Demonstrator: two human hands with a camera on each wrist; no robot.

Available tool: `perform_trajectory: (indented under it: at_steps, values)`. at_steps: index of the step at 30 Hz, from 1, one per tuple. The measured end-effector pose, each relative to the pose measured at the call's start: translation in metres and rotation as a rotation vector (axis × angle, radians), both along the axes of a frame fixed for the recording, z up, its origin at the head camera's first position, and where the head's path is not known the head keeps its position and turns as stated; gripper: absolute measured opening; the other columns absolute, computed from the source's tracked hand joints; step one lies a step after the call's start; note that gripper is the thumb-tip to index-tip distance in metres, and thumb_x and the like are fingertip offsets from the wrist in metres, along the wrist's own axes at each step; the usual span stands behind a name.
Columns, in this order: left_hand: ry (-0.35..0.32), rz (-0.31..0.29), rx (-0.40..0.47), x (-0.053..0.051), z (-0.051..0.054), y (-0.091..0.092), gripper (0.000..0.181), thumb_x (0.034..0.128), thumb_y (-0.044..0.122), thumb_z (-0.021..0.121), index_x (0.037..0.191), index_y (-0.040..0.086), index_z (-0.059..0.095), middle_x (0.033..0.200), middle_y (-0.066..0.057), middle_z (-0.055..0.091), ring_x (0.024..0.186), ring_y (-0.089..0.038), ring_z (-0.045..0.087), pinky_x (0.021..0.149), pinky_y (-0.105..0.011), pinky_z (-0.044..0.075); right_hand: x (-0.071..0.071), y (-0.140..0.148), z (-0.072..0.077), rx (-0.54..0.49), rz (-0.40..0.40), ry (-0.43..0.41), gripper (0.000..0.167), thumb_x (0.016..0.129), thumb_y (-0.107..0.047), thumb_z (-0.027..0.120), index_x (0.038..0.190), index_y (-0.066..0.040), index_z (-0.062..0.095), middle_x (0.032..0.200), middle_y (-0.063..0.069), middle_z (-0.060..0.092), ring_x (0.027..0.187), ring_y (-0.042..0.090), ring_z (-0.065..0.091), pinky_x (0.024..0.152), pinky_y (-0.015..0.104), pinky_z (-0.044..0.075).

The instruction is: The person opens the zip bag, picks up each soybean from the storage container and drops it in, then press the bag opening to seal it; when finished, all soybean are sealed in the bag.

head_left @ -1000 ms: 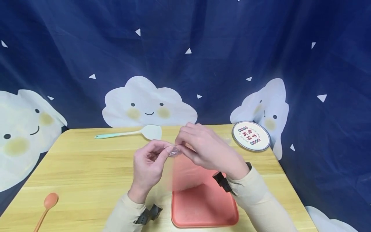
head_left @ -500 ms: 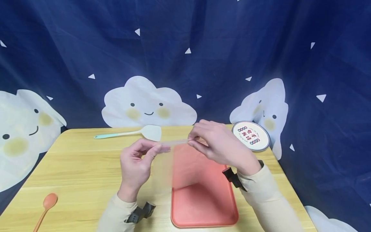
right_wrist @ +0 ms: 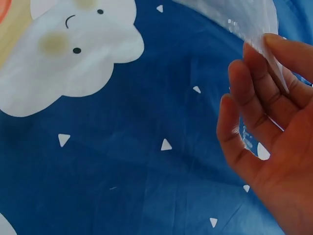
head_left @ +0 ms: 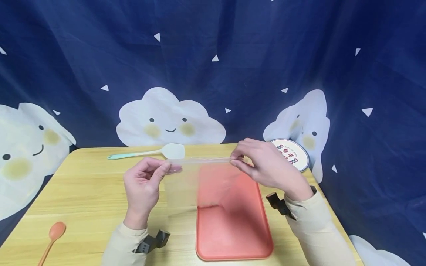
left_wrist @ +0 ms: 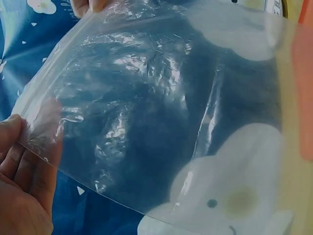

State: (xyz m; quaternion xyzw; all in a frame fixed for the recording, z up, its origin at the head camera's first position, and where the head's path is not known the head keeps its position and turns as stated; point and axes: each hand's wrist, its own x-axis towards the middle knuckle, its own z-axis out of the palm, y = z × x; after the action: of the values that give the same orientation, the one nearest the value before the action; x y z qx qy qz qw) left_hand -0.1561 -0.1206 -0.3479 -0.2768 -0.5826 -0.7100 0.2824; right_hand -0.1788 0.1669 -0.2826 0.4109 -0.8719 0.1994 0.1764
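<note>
A clear plastic bag (head_left: 186, 184) is stretched between my two hands above the table, with a ridged strip along its top edge. My left hand (head_left: 143, 188) pinches the top left corner between thumb and fingers. At the other end, my right hand (head_left: 269, 166) pinches the top right corner. The left wrist view shows the crinkled bag (left_wrist: 137, 98) spread wide, and nothing can be seen inside it. In the right wrist view, the thumb and index finger of the right hand (right_wrist: 274, 127) hold the bag's edge (right_wrist: 249, 19). Under the bag lies a red tray (head_left: 233, 236).
A spatula (head_left: 173, 150) with a mint handle lies at the table's back edge. An orange spoon (head_left: 57, 231) is at the front left. At the back right, a round printed plate (head_left: 296, 153) is partly covered by my right hand. A dark blue curtain (head_left: 249, 74) hangs behind the table.
My hands have moved apart, left hand to the left and right hand to the right. The bag's top edge, bunched between the fingers before, is now drawn out straight.
</note>
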Motion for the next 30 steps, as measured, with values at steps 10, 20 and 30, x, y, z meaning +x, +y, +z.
perform_trajectory:
  at_steps: [10,20,30]
  values:
    - [0.011,0.013,0.038,-0.002,-0.005,-0.005,0.008,0.0855,-0.024,0.057,0.087,-0.018,0.062,0.081,-0.023,0.071,0.072,-0.024,0.073,0.071,-0.032,0.060,-0.002,0.011,-0.005,-0.033,0.036,-0.078,0.009,0.089,-0.004,0.072,0.090,-0.012,0.069,0.084,-0.010,0.060,0.078,0.005,0.054,0.069,0.026,0.050]
    - [-0.078,-0.010,0.071,0.003,-0.010,-0.017,0.003,0.0882,-0.022,0.056,0.089,-0.022,0.059,0.081,-0.023,0.071,0.068,-0.024,0.072,0.066,-0.034,0.061,-0.001,0.004,-0.010,-0.043,0.059,-0.150,0.009,0.090,-0.007,0.072,0.089,-0.014,0.066,0.081,-0.013,0.058,0.075,0.004,0.054,0.067,0.025,0.051]
    - [-0.099,-0.024,0.113,0.013,-0.002,-0.048,0.005,0.0892,-0.024,0.051,0.093,-0.026,0.054,0.079,-0.024,0.070,0.061,-0.027,0.071,0.053,-0.033,0.059,-0.002,-0.004,-0.021,-0.227,0.204,-0.285,0.005,0.095,-0.011,0.065,0.095,-0.016,0.062,0.092,-0.010,0.060,0.090,0.007,0.059,0.082,0.031,0.054]
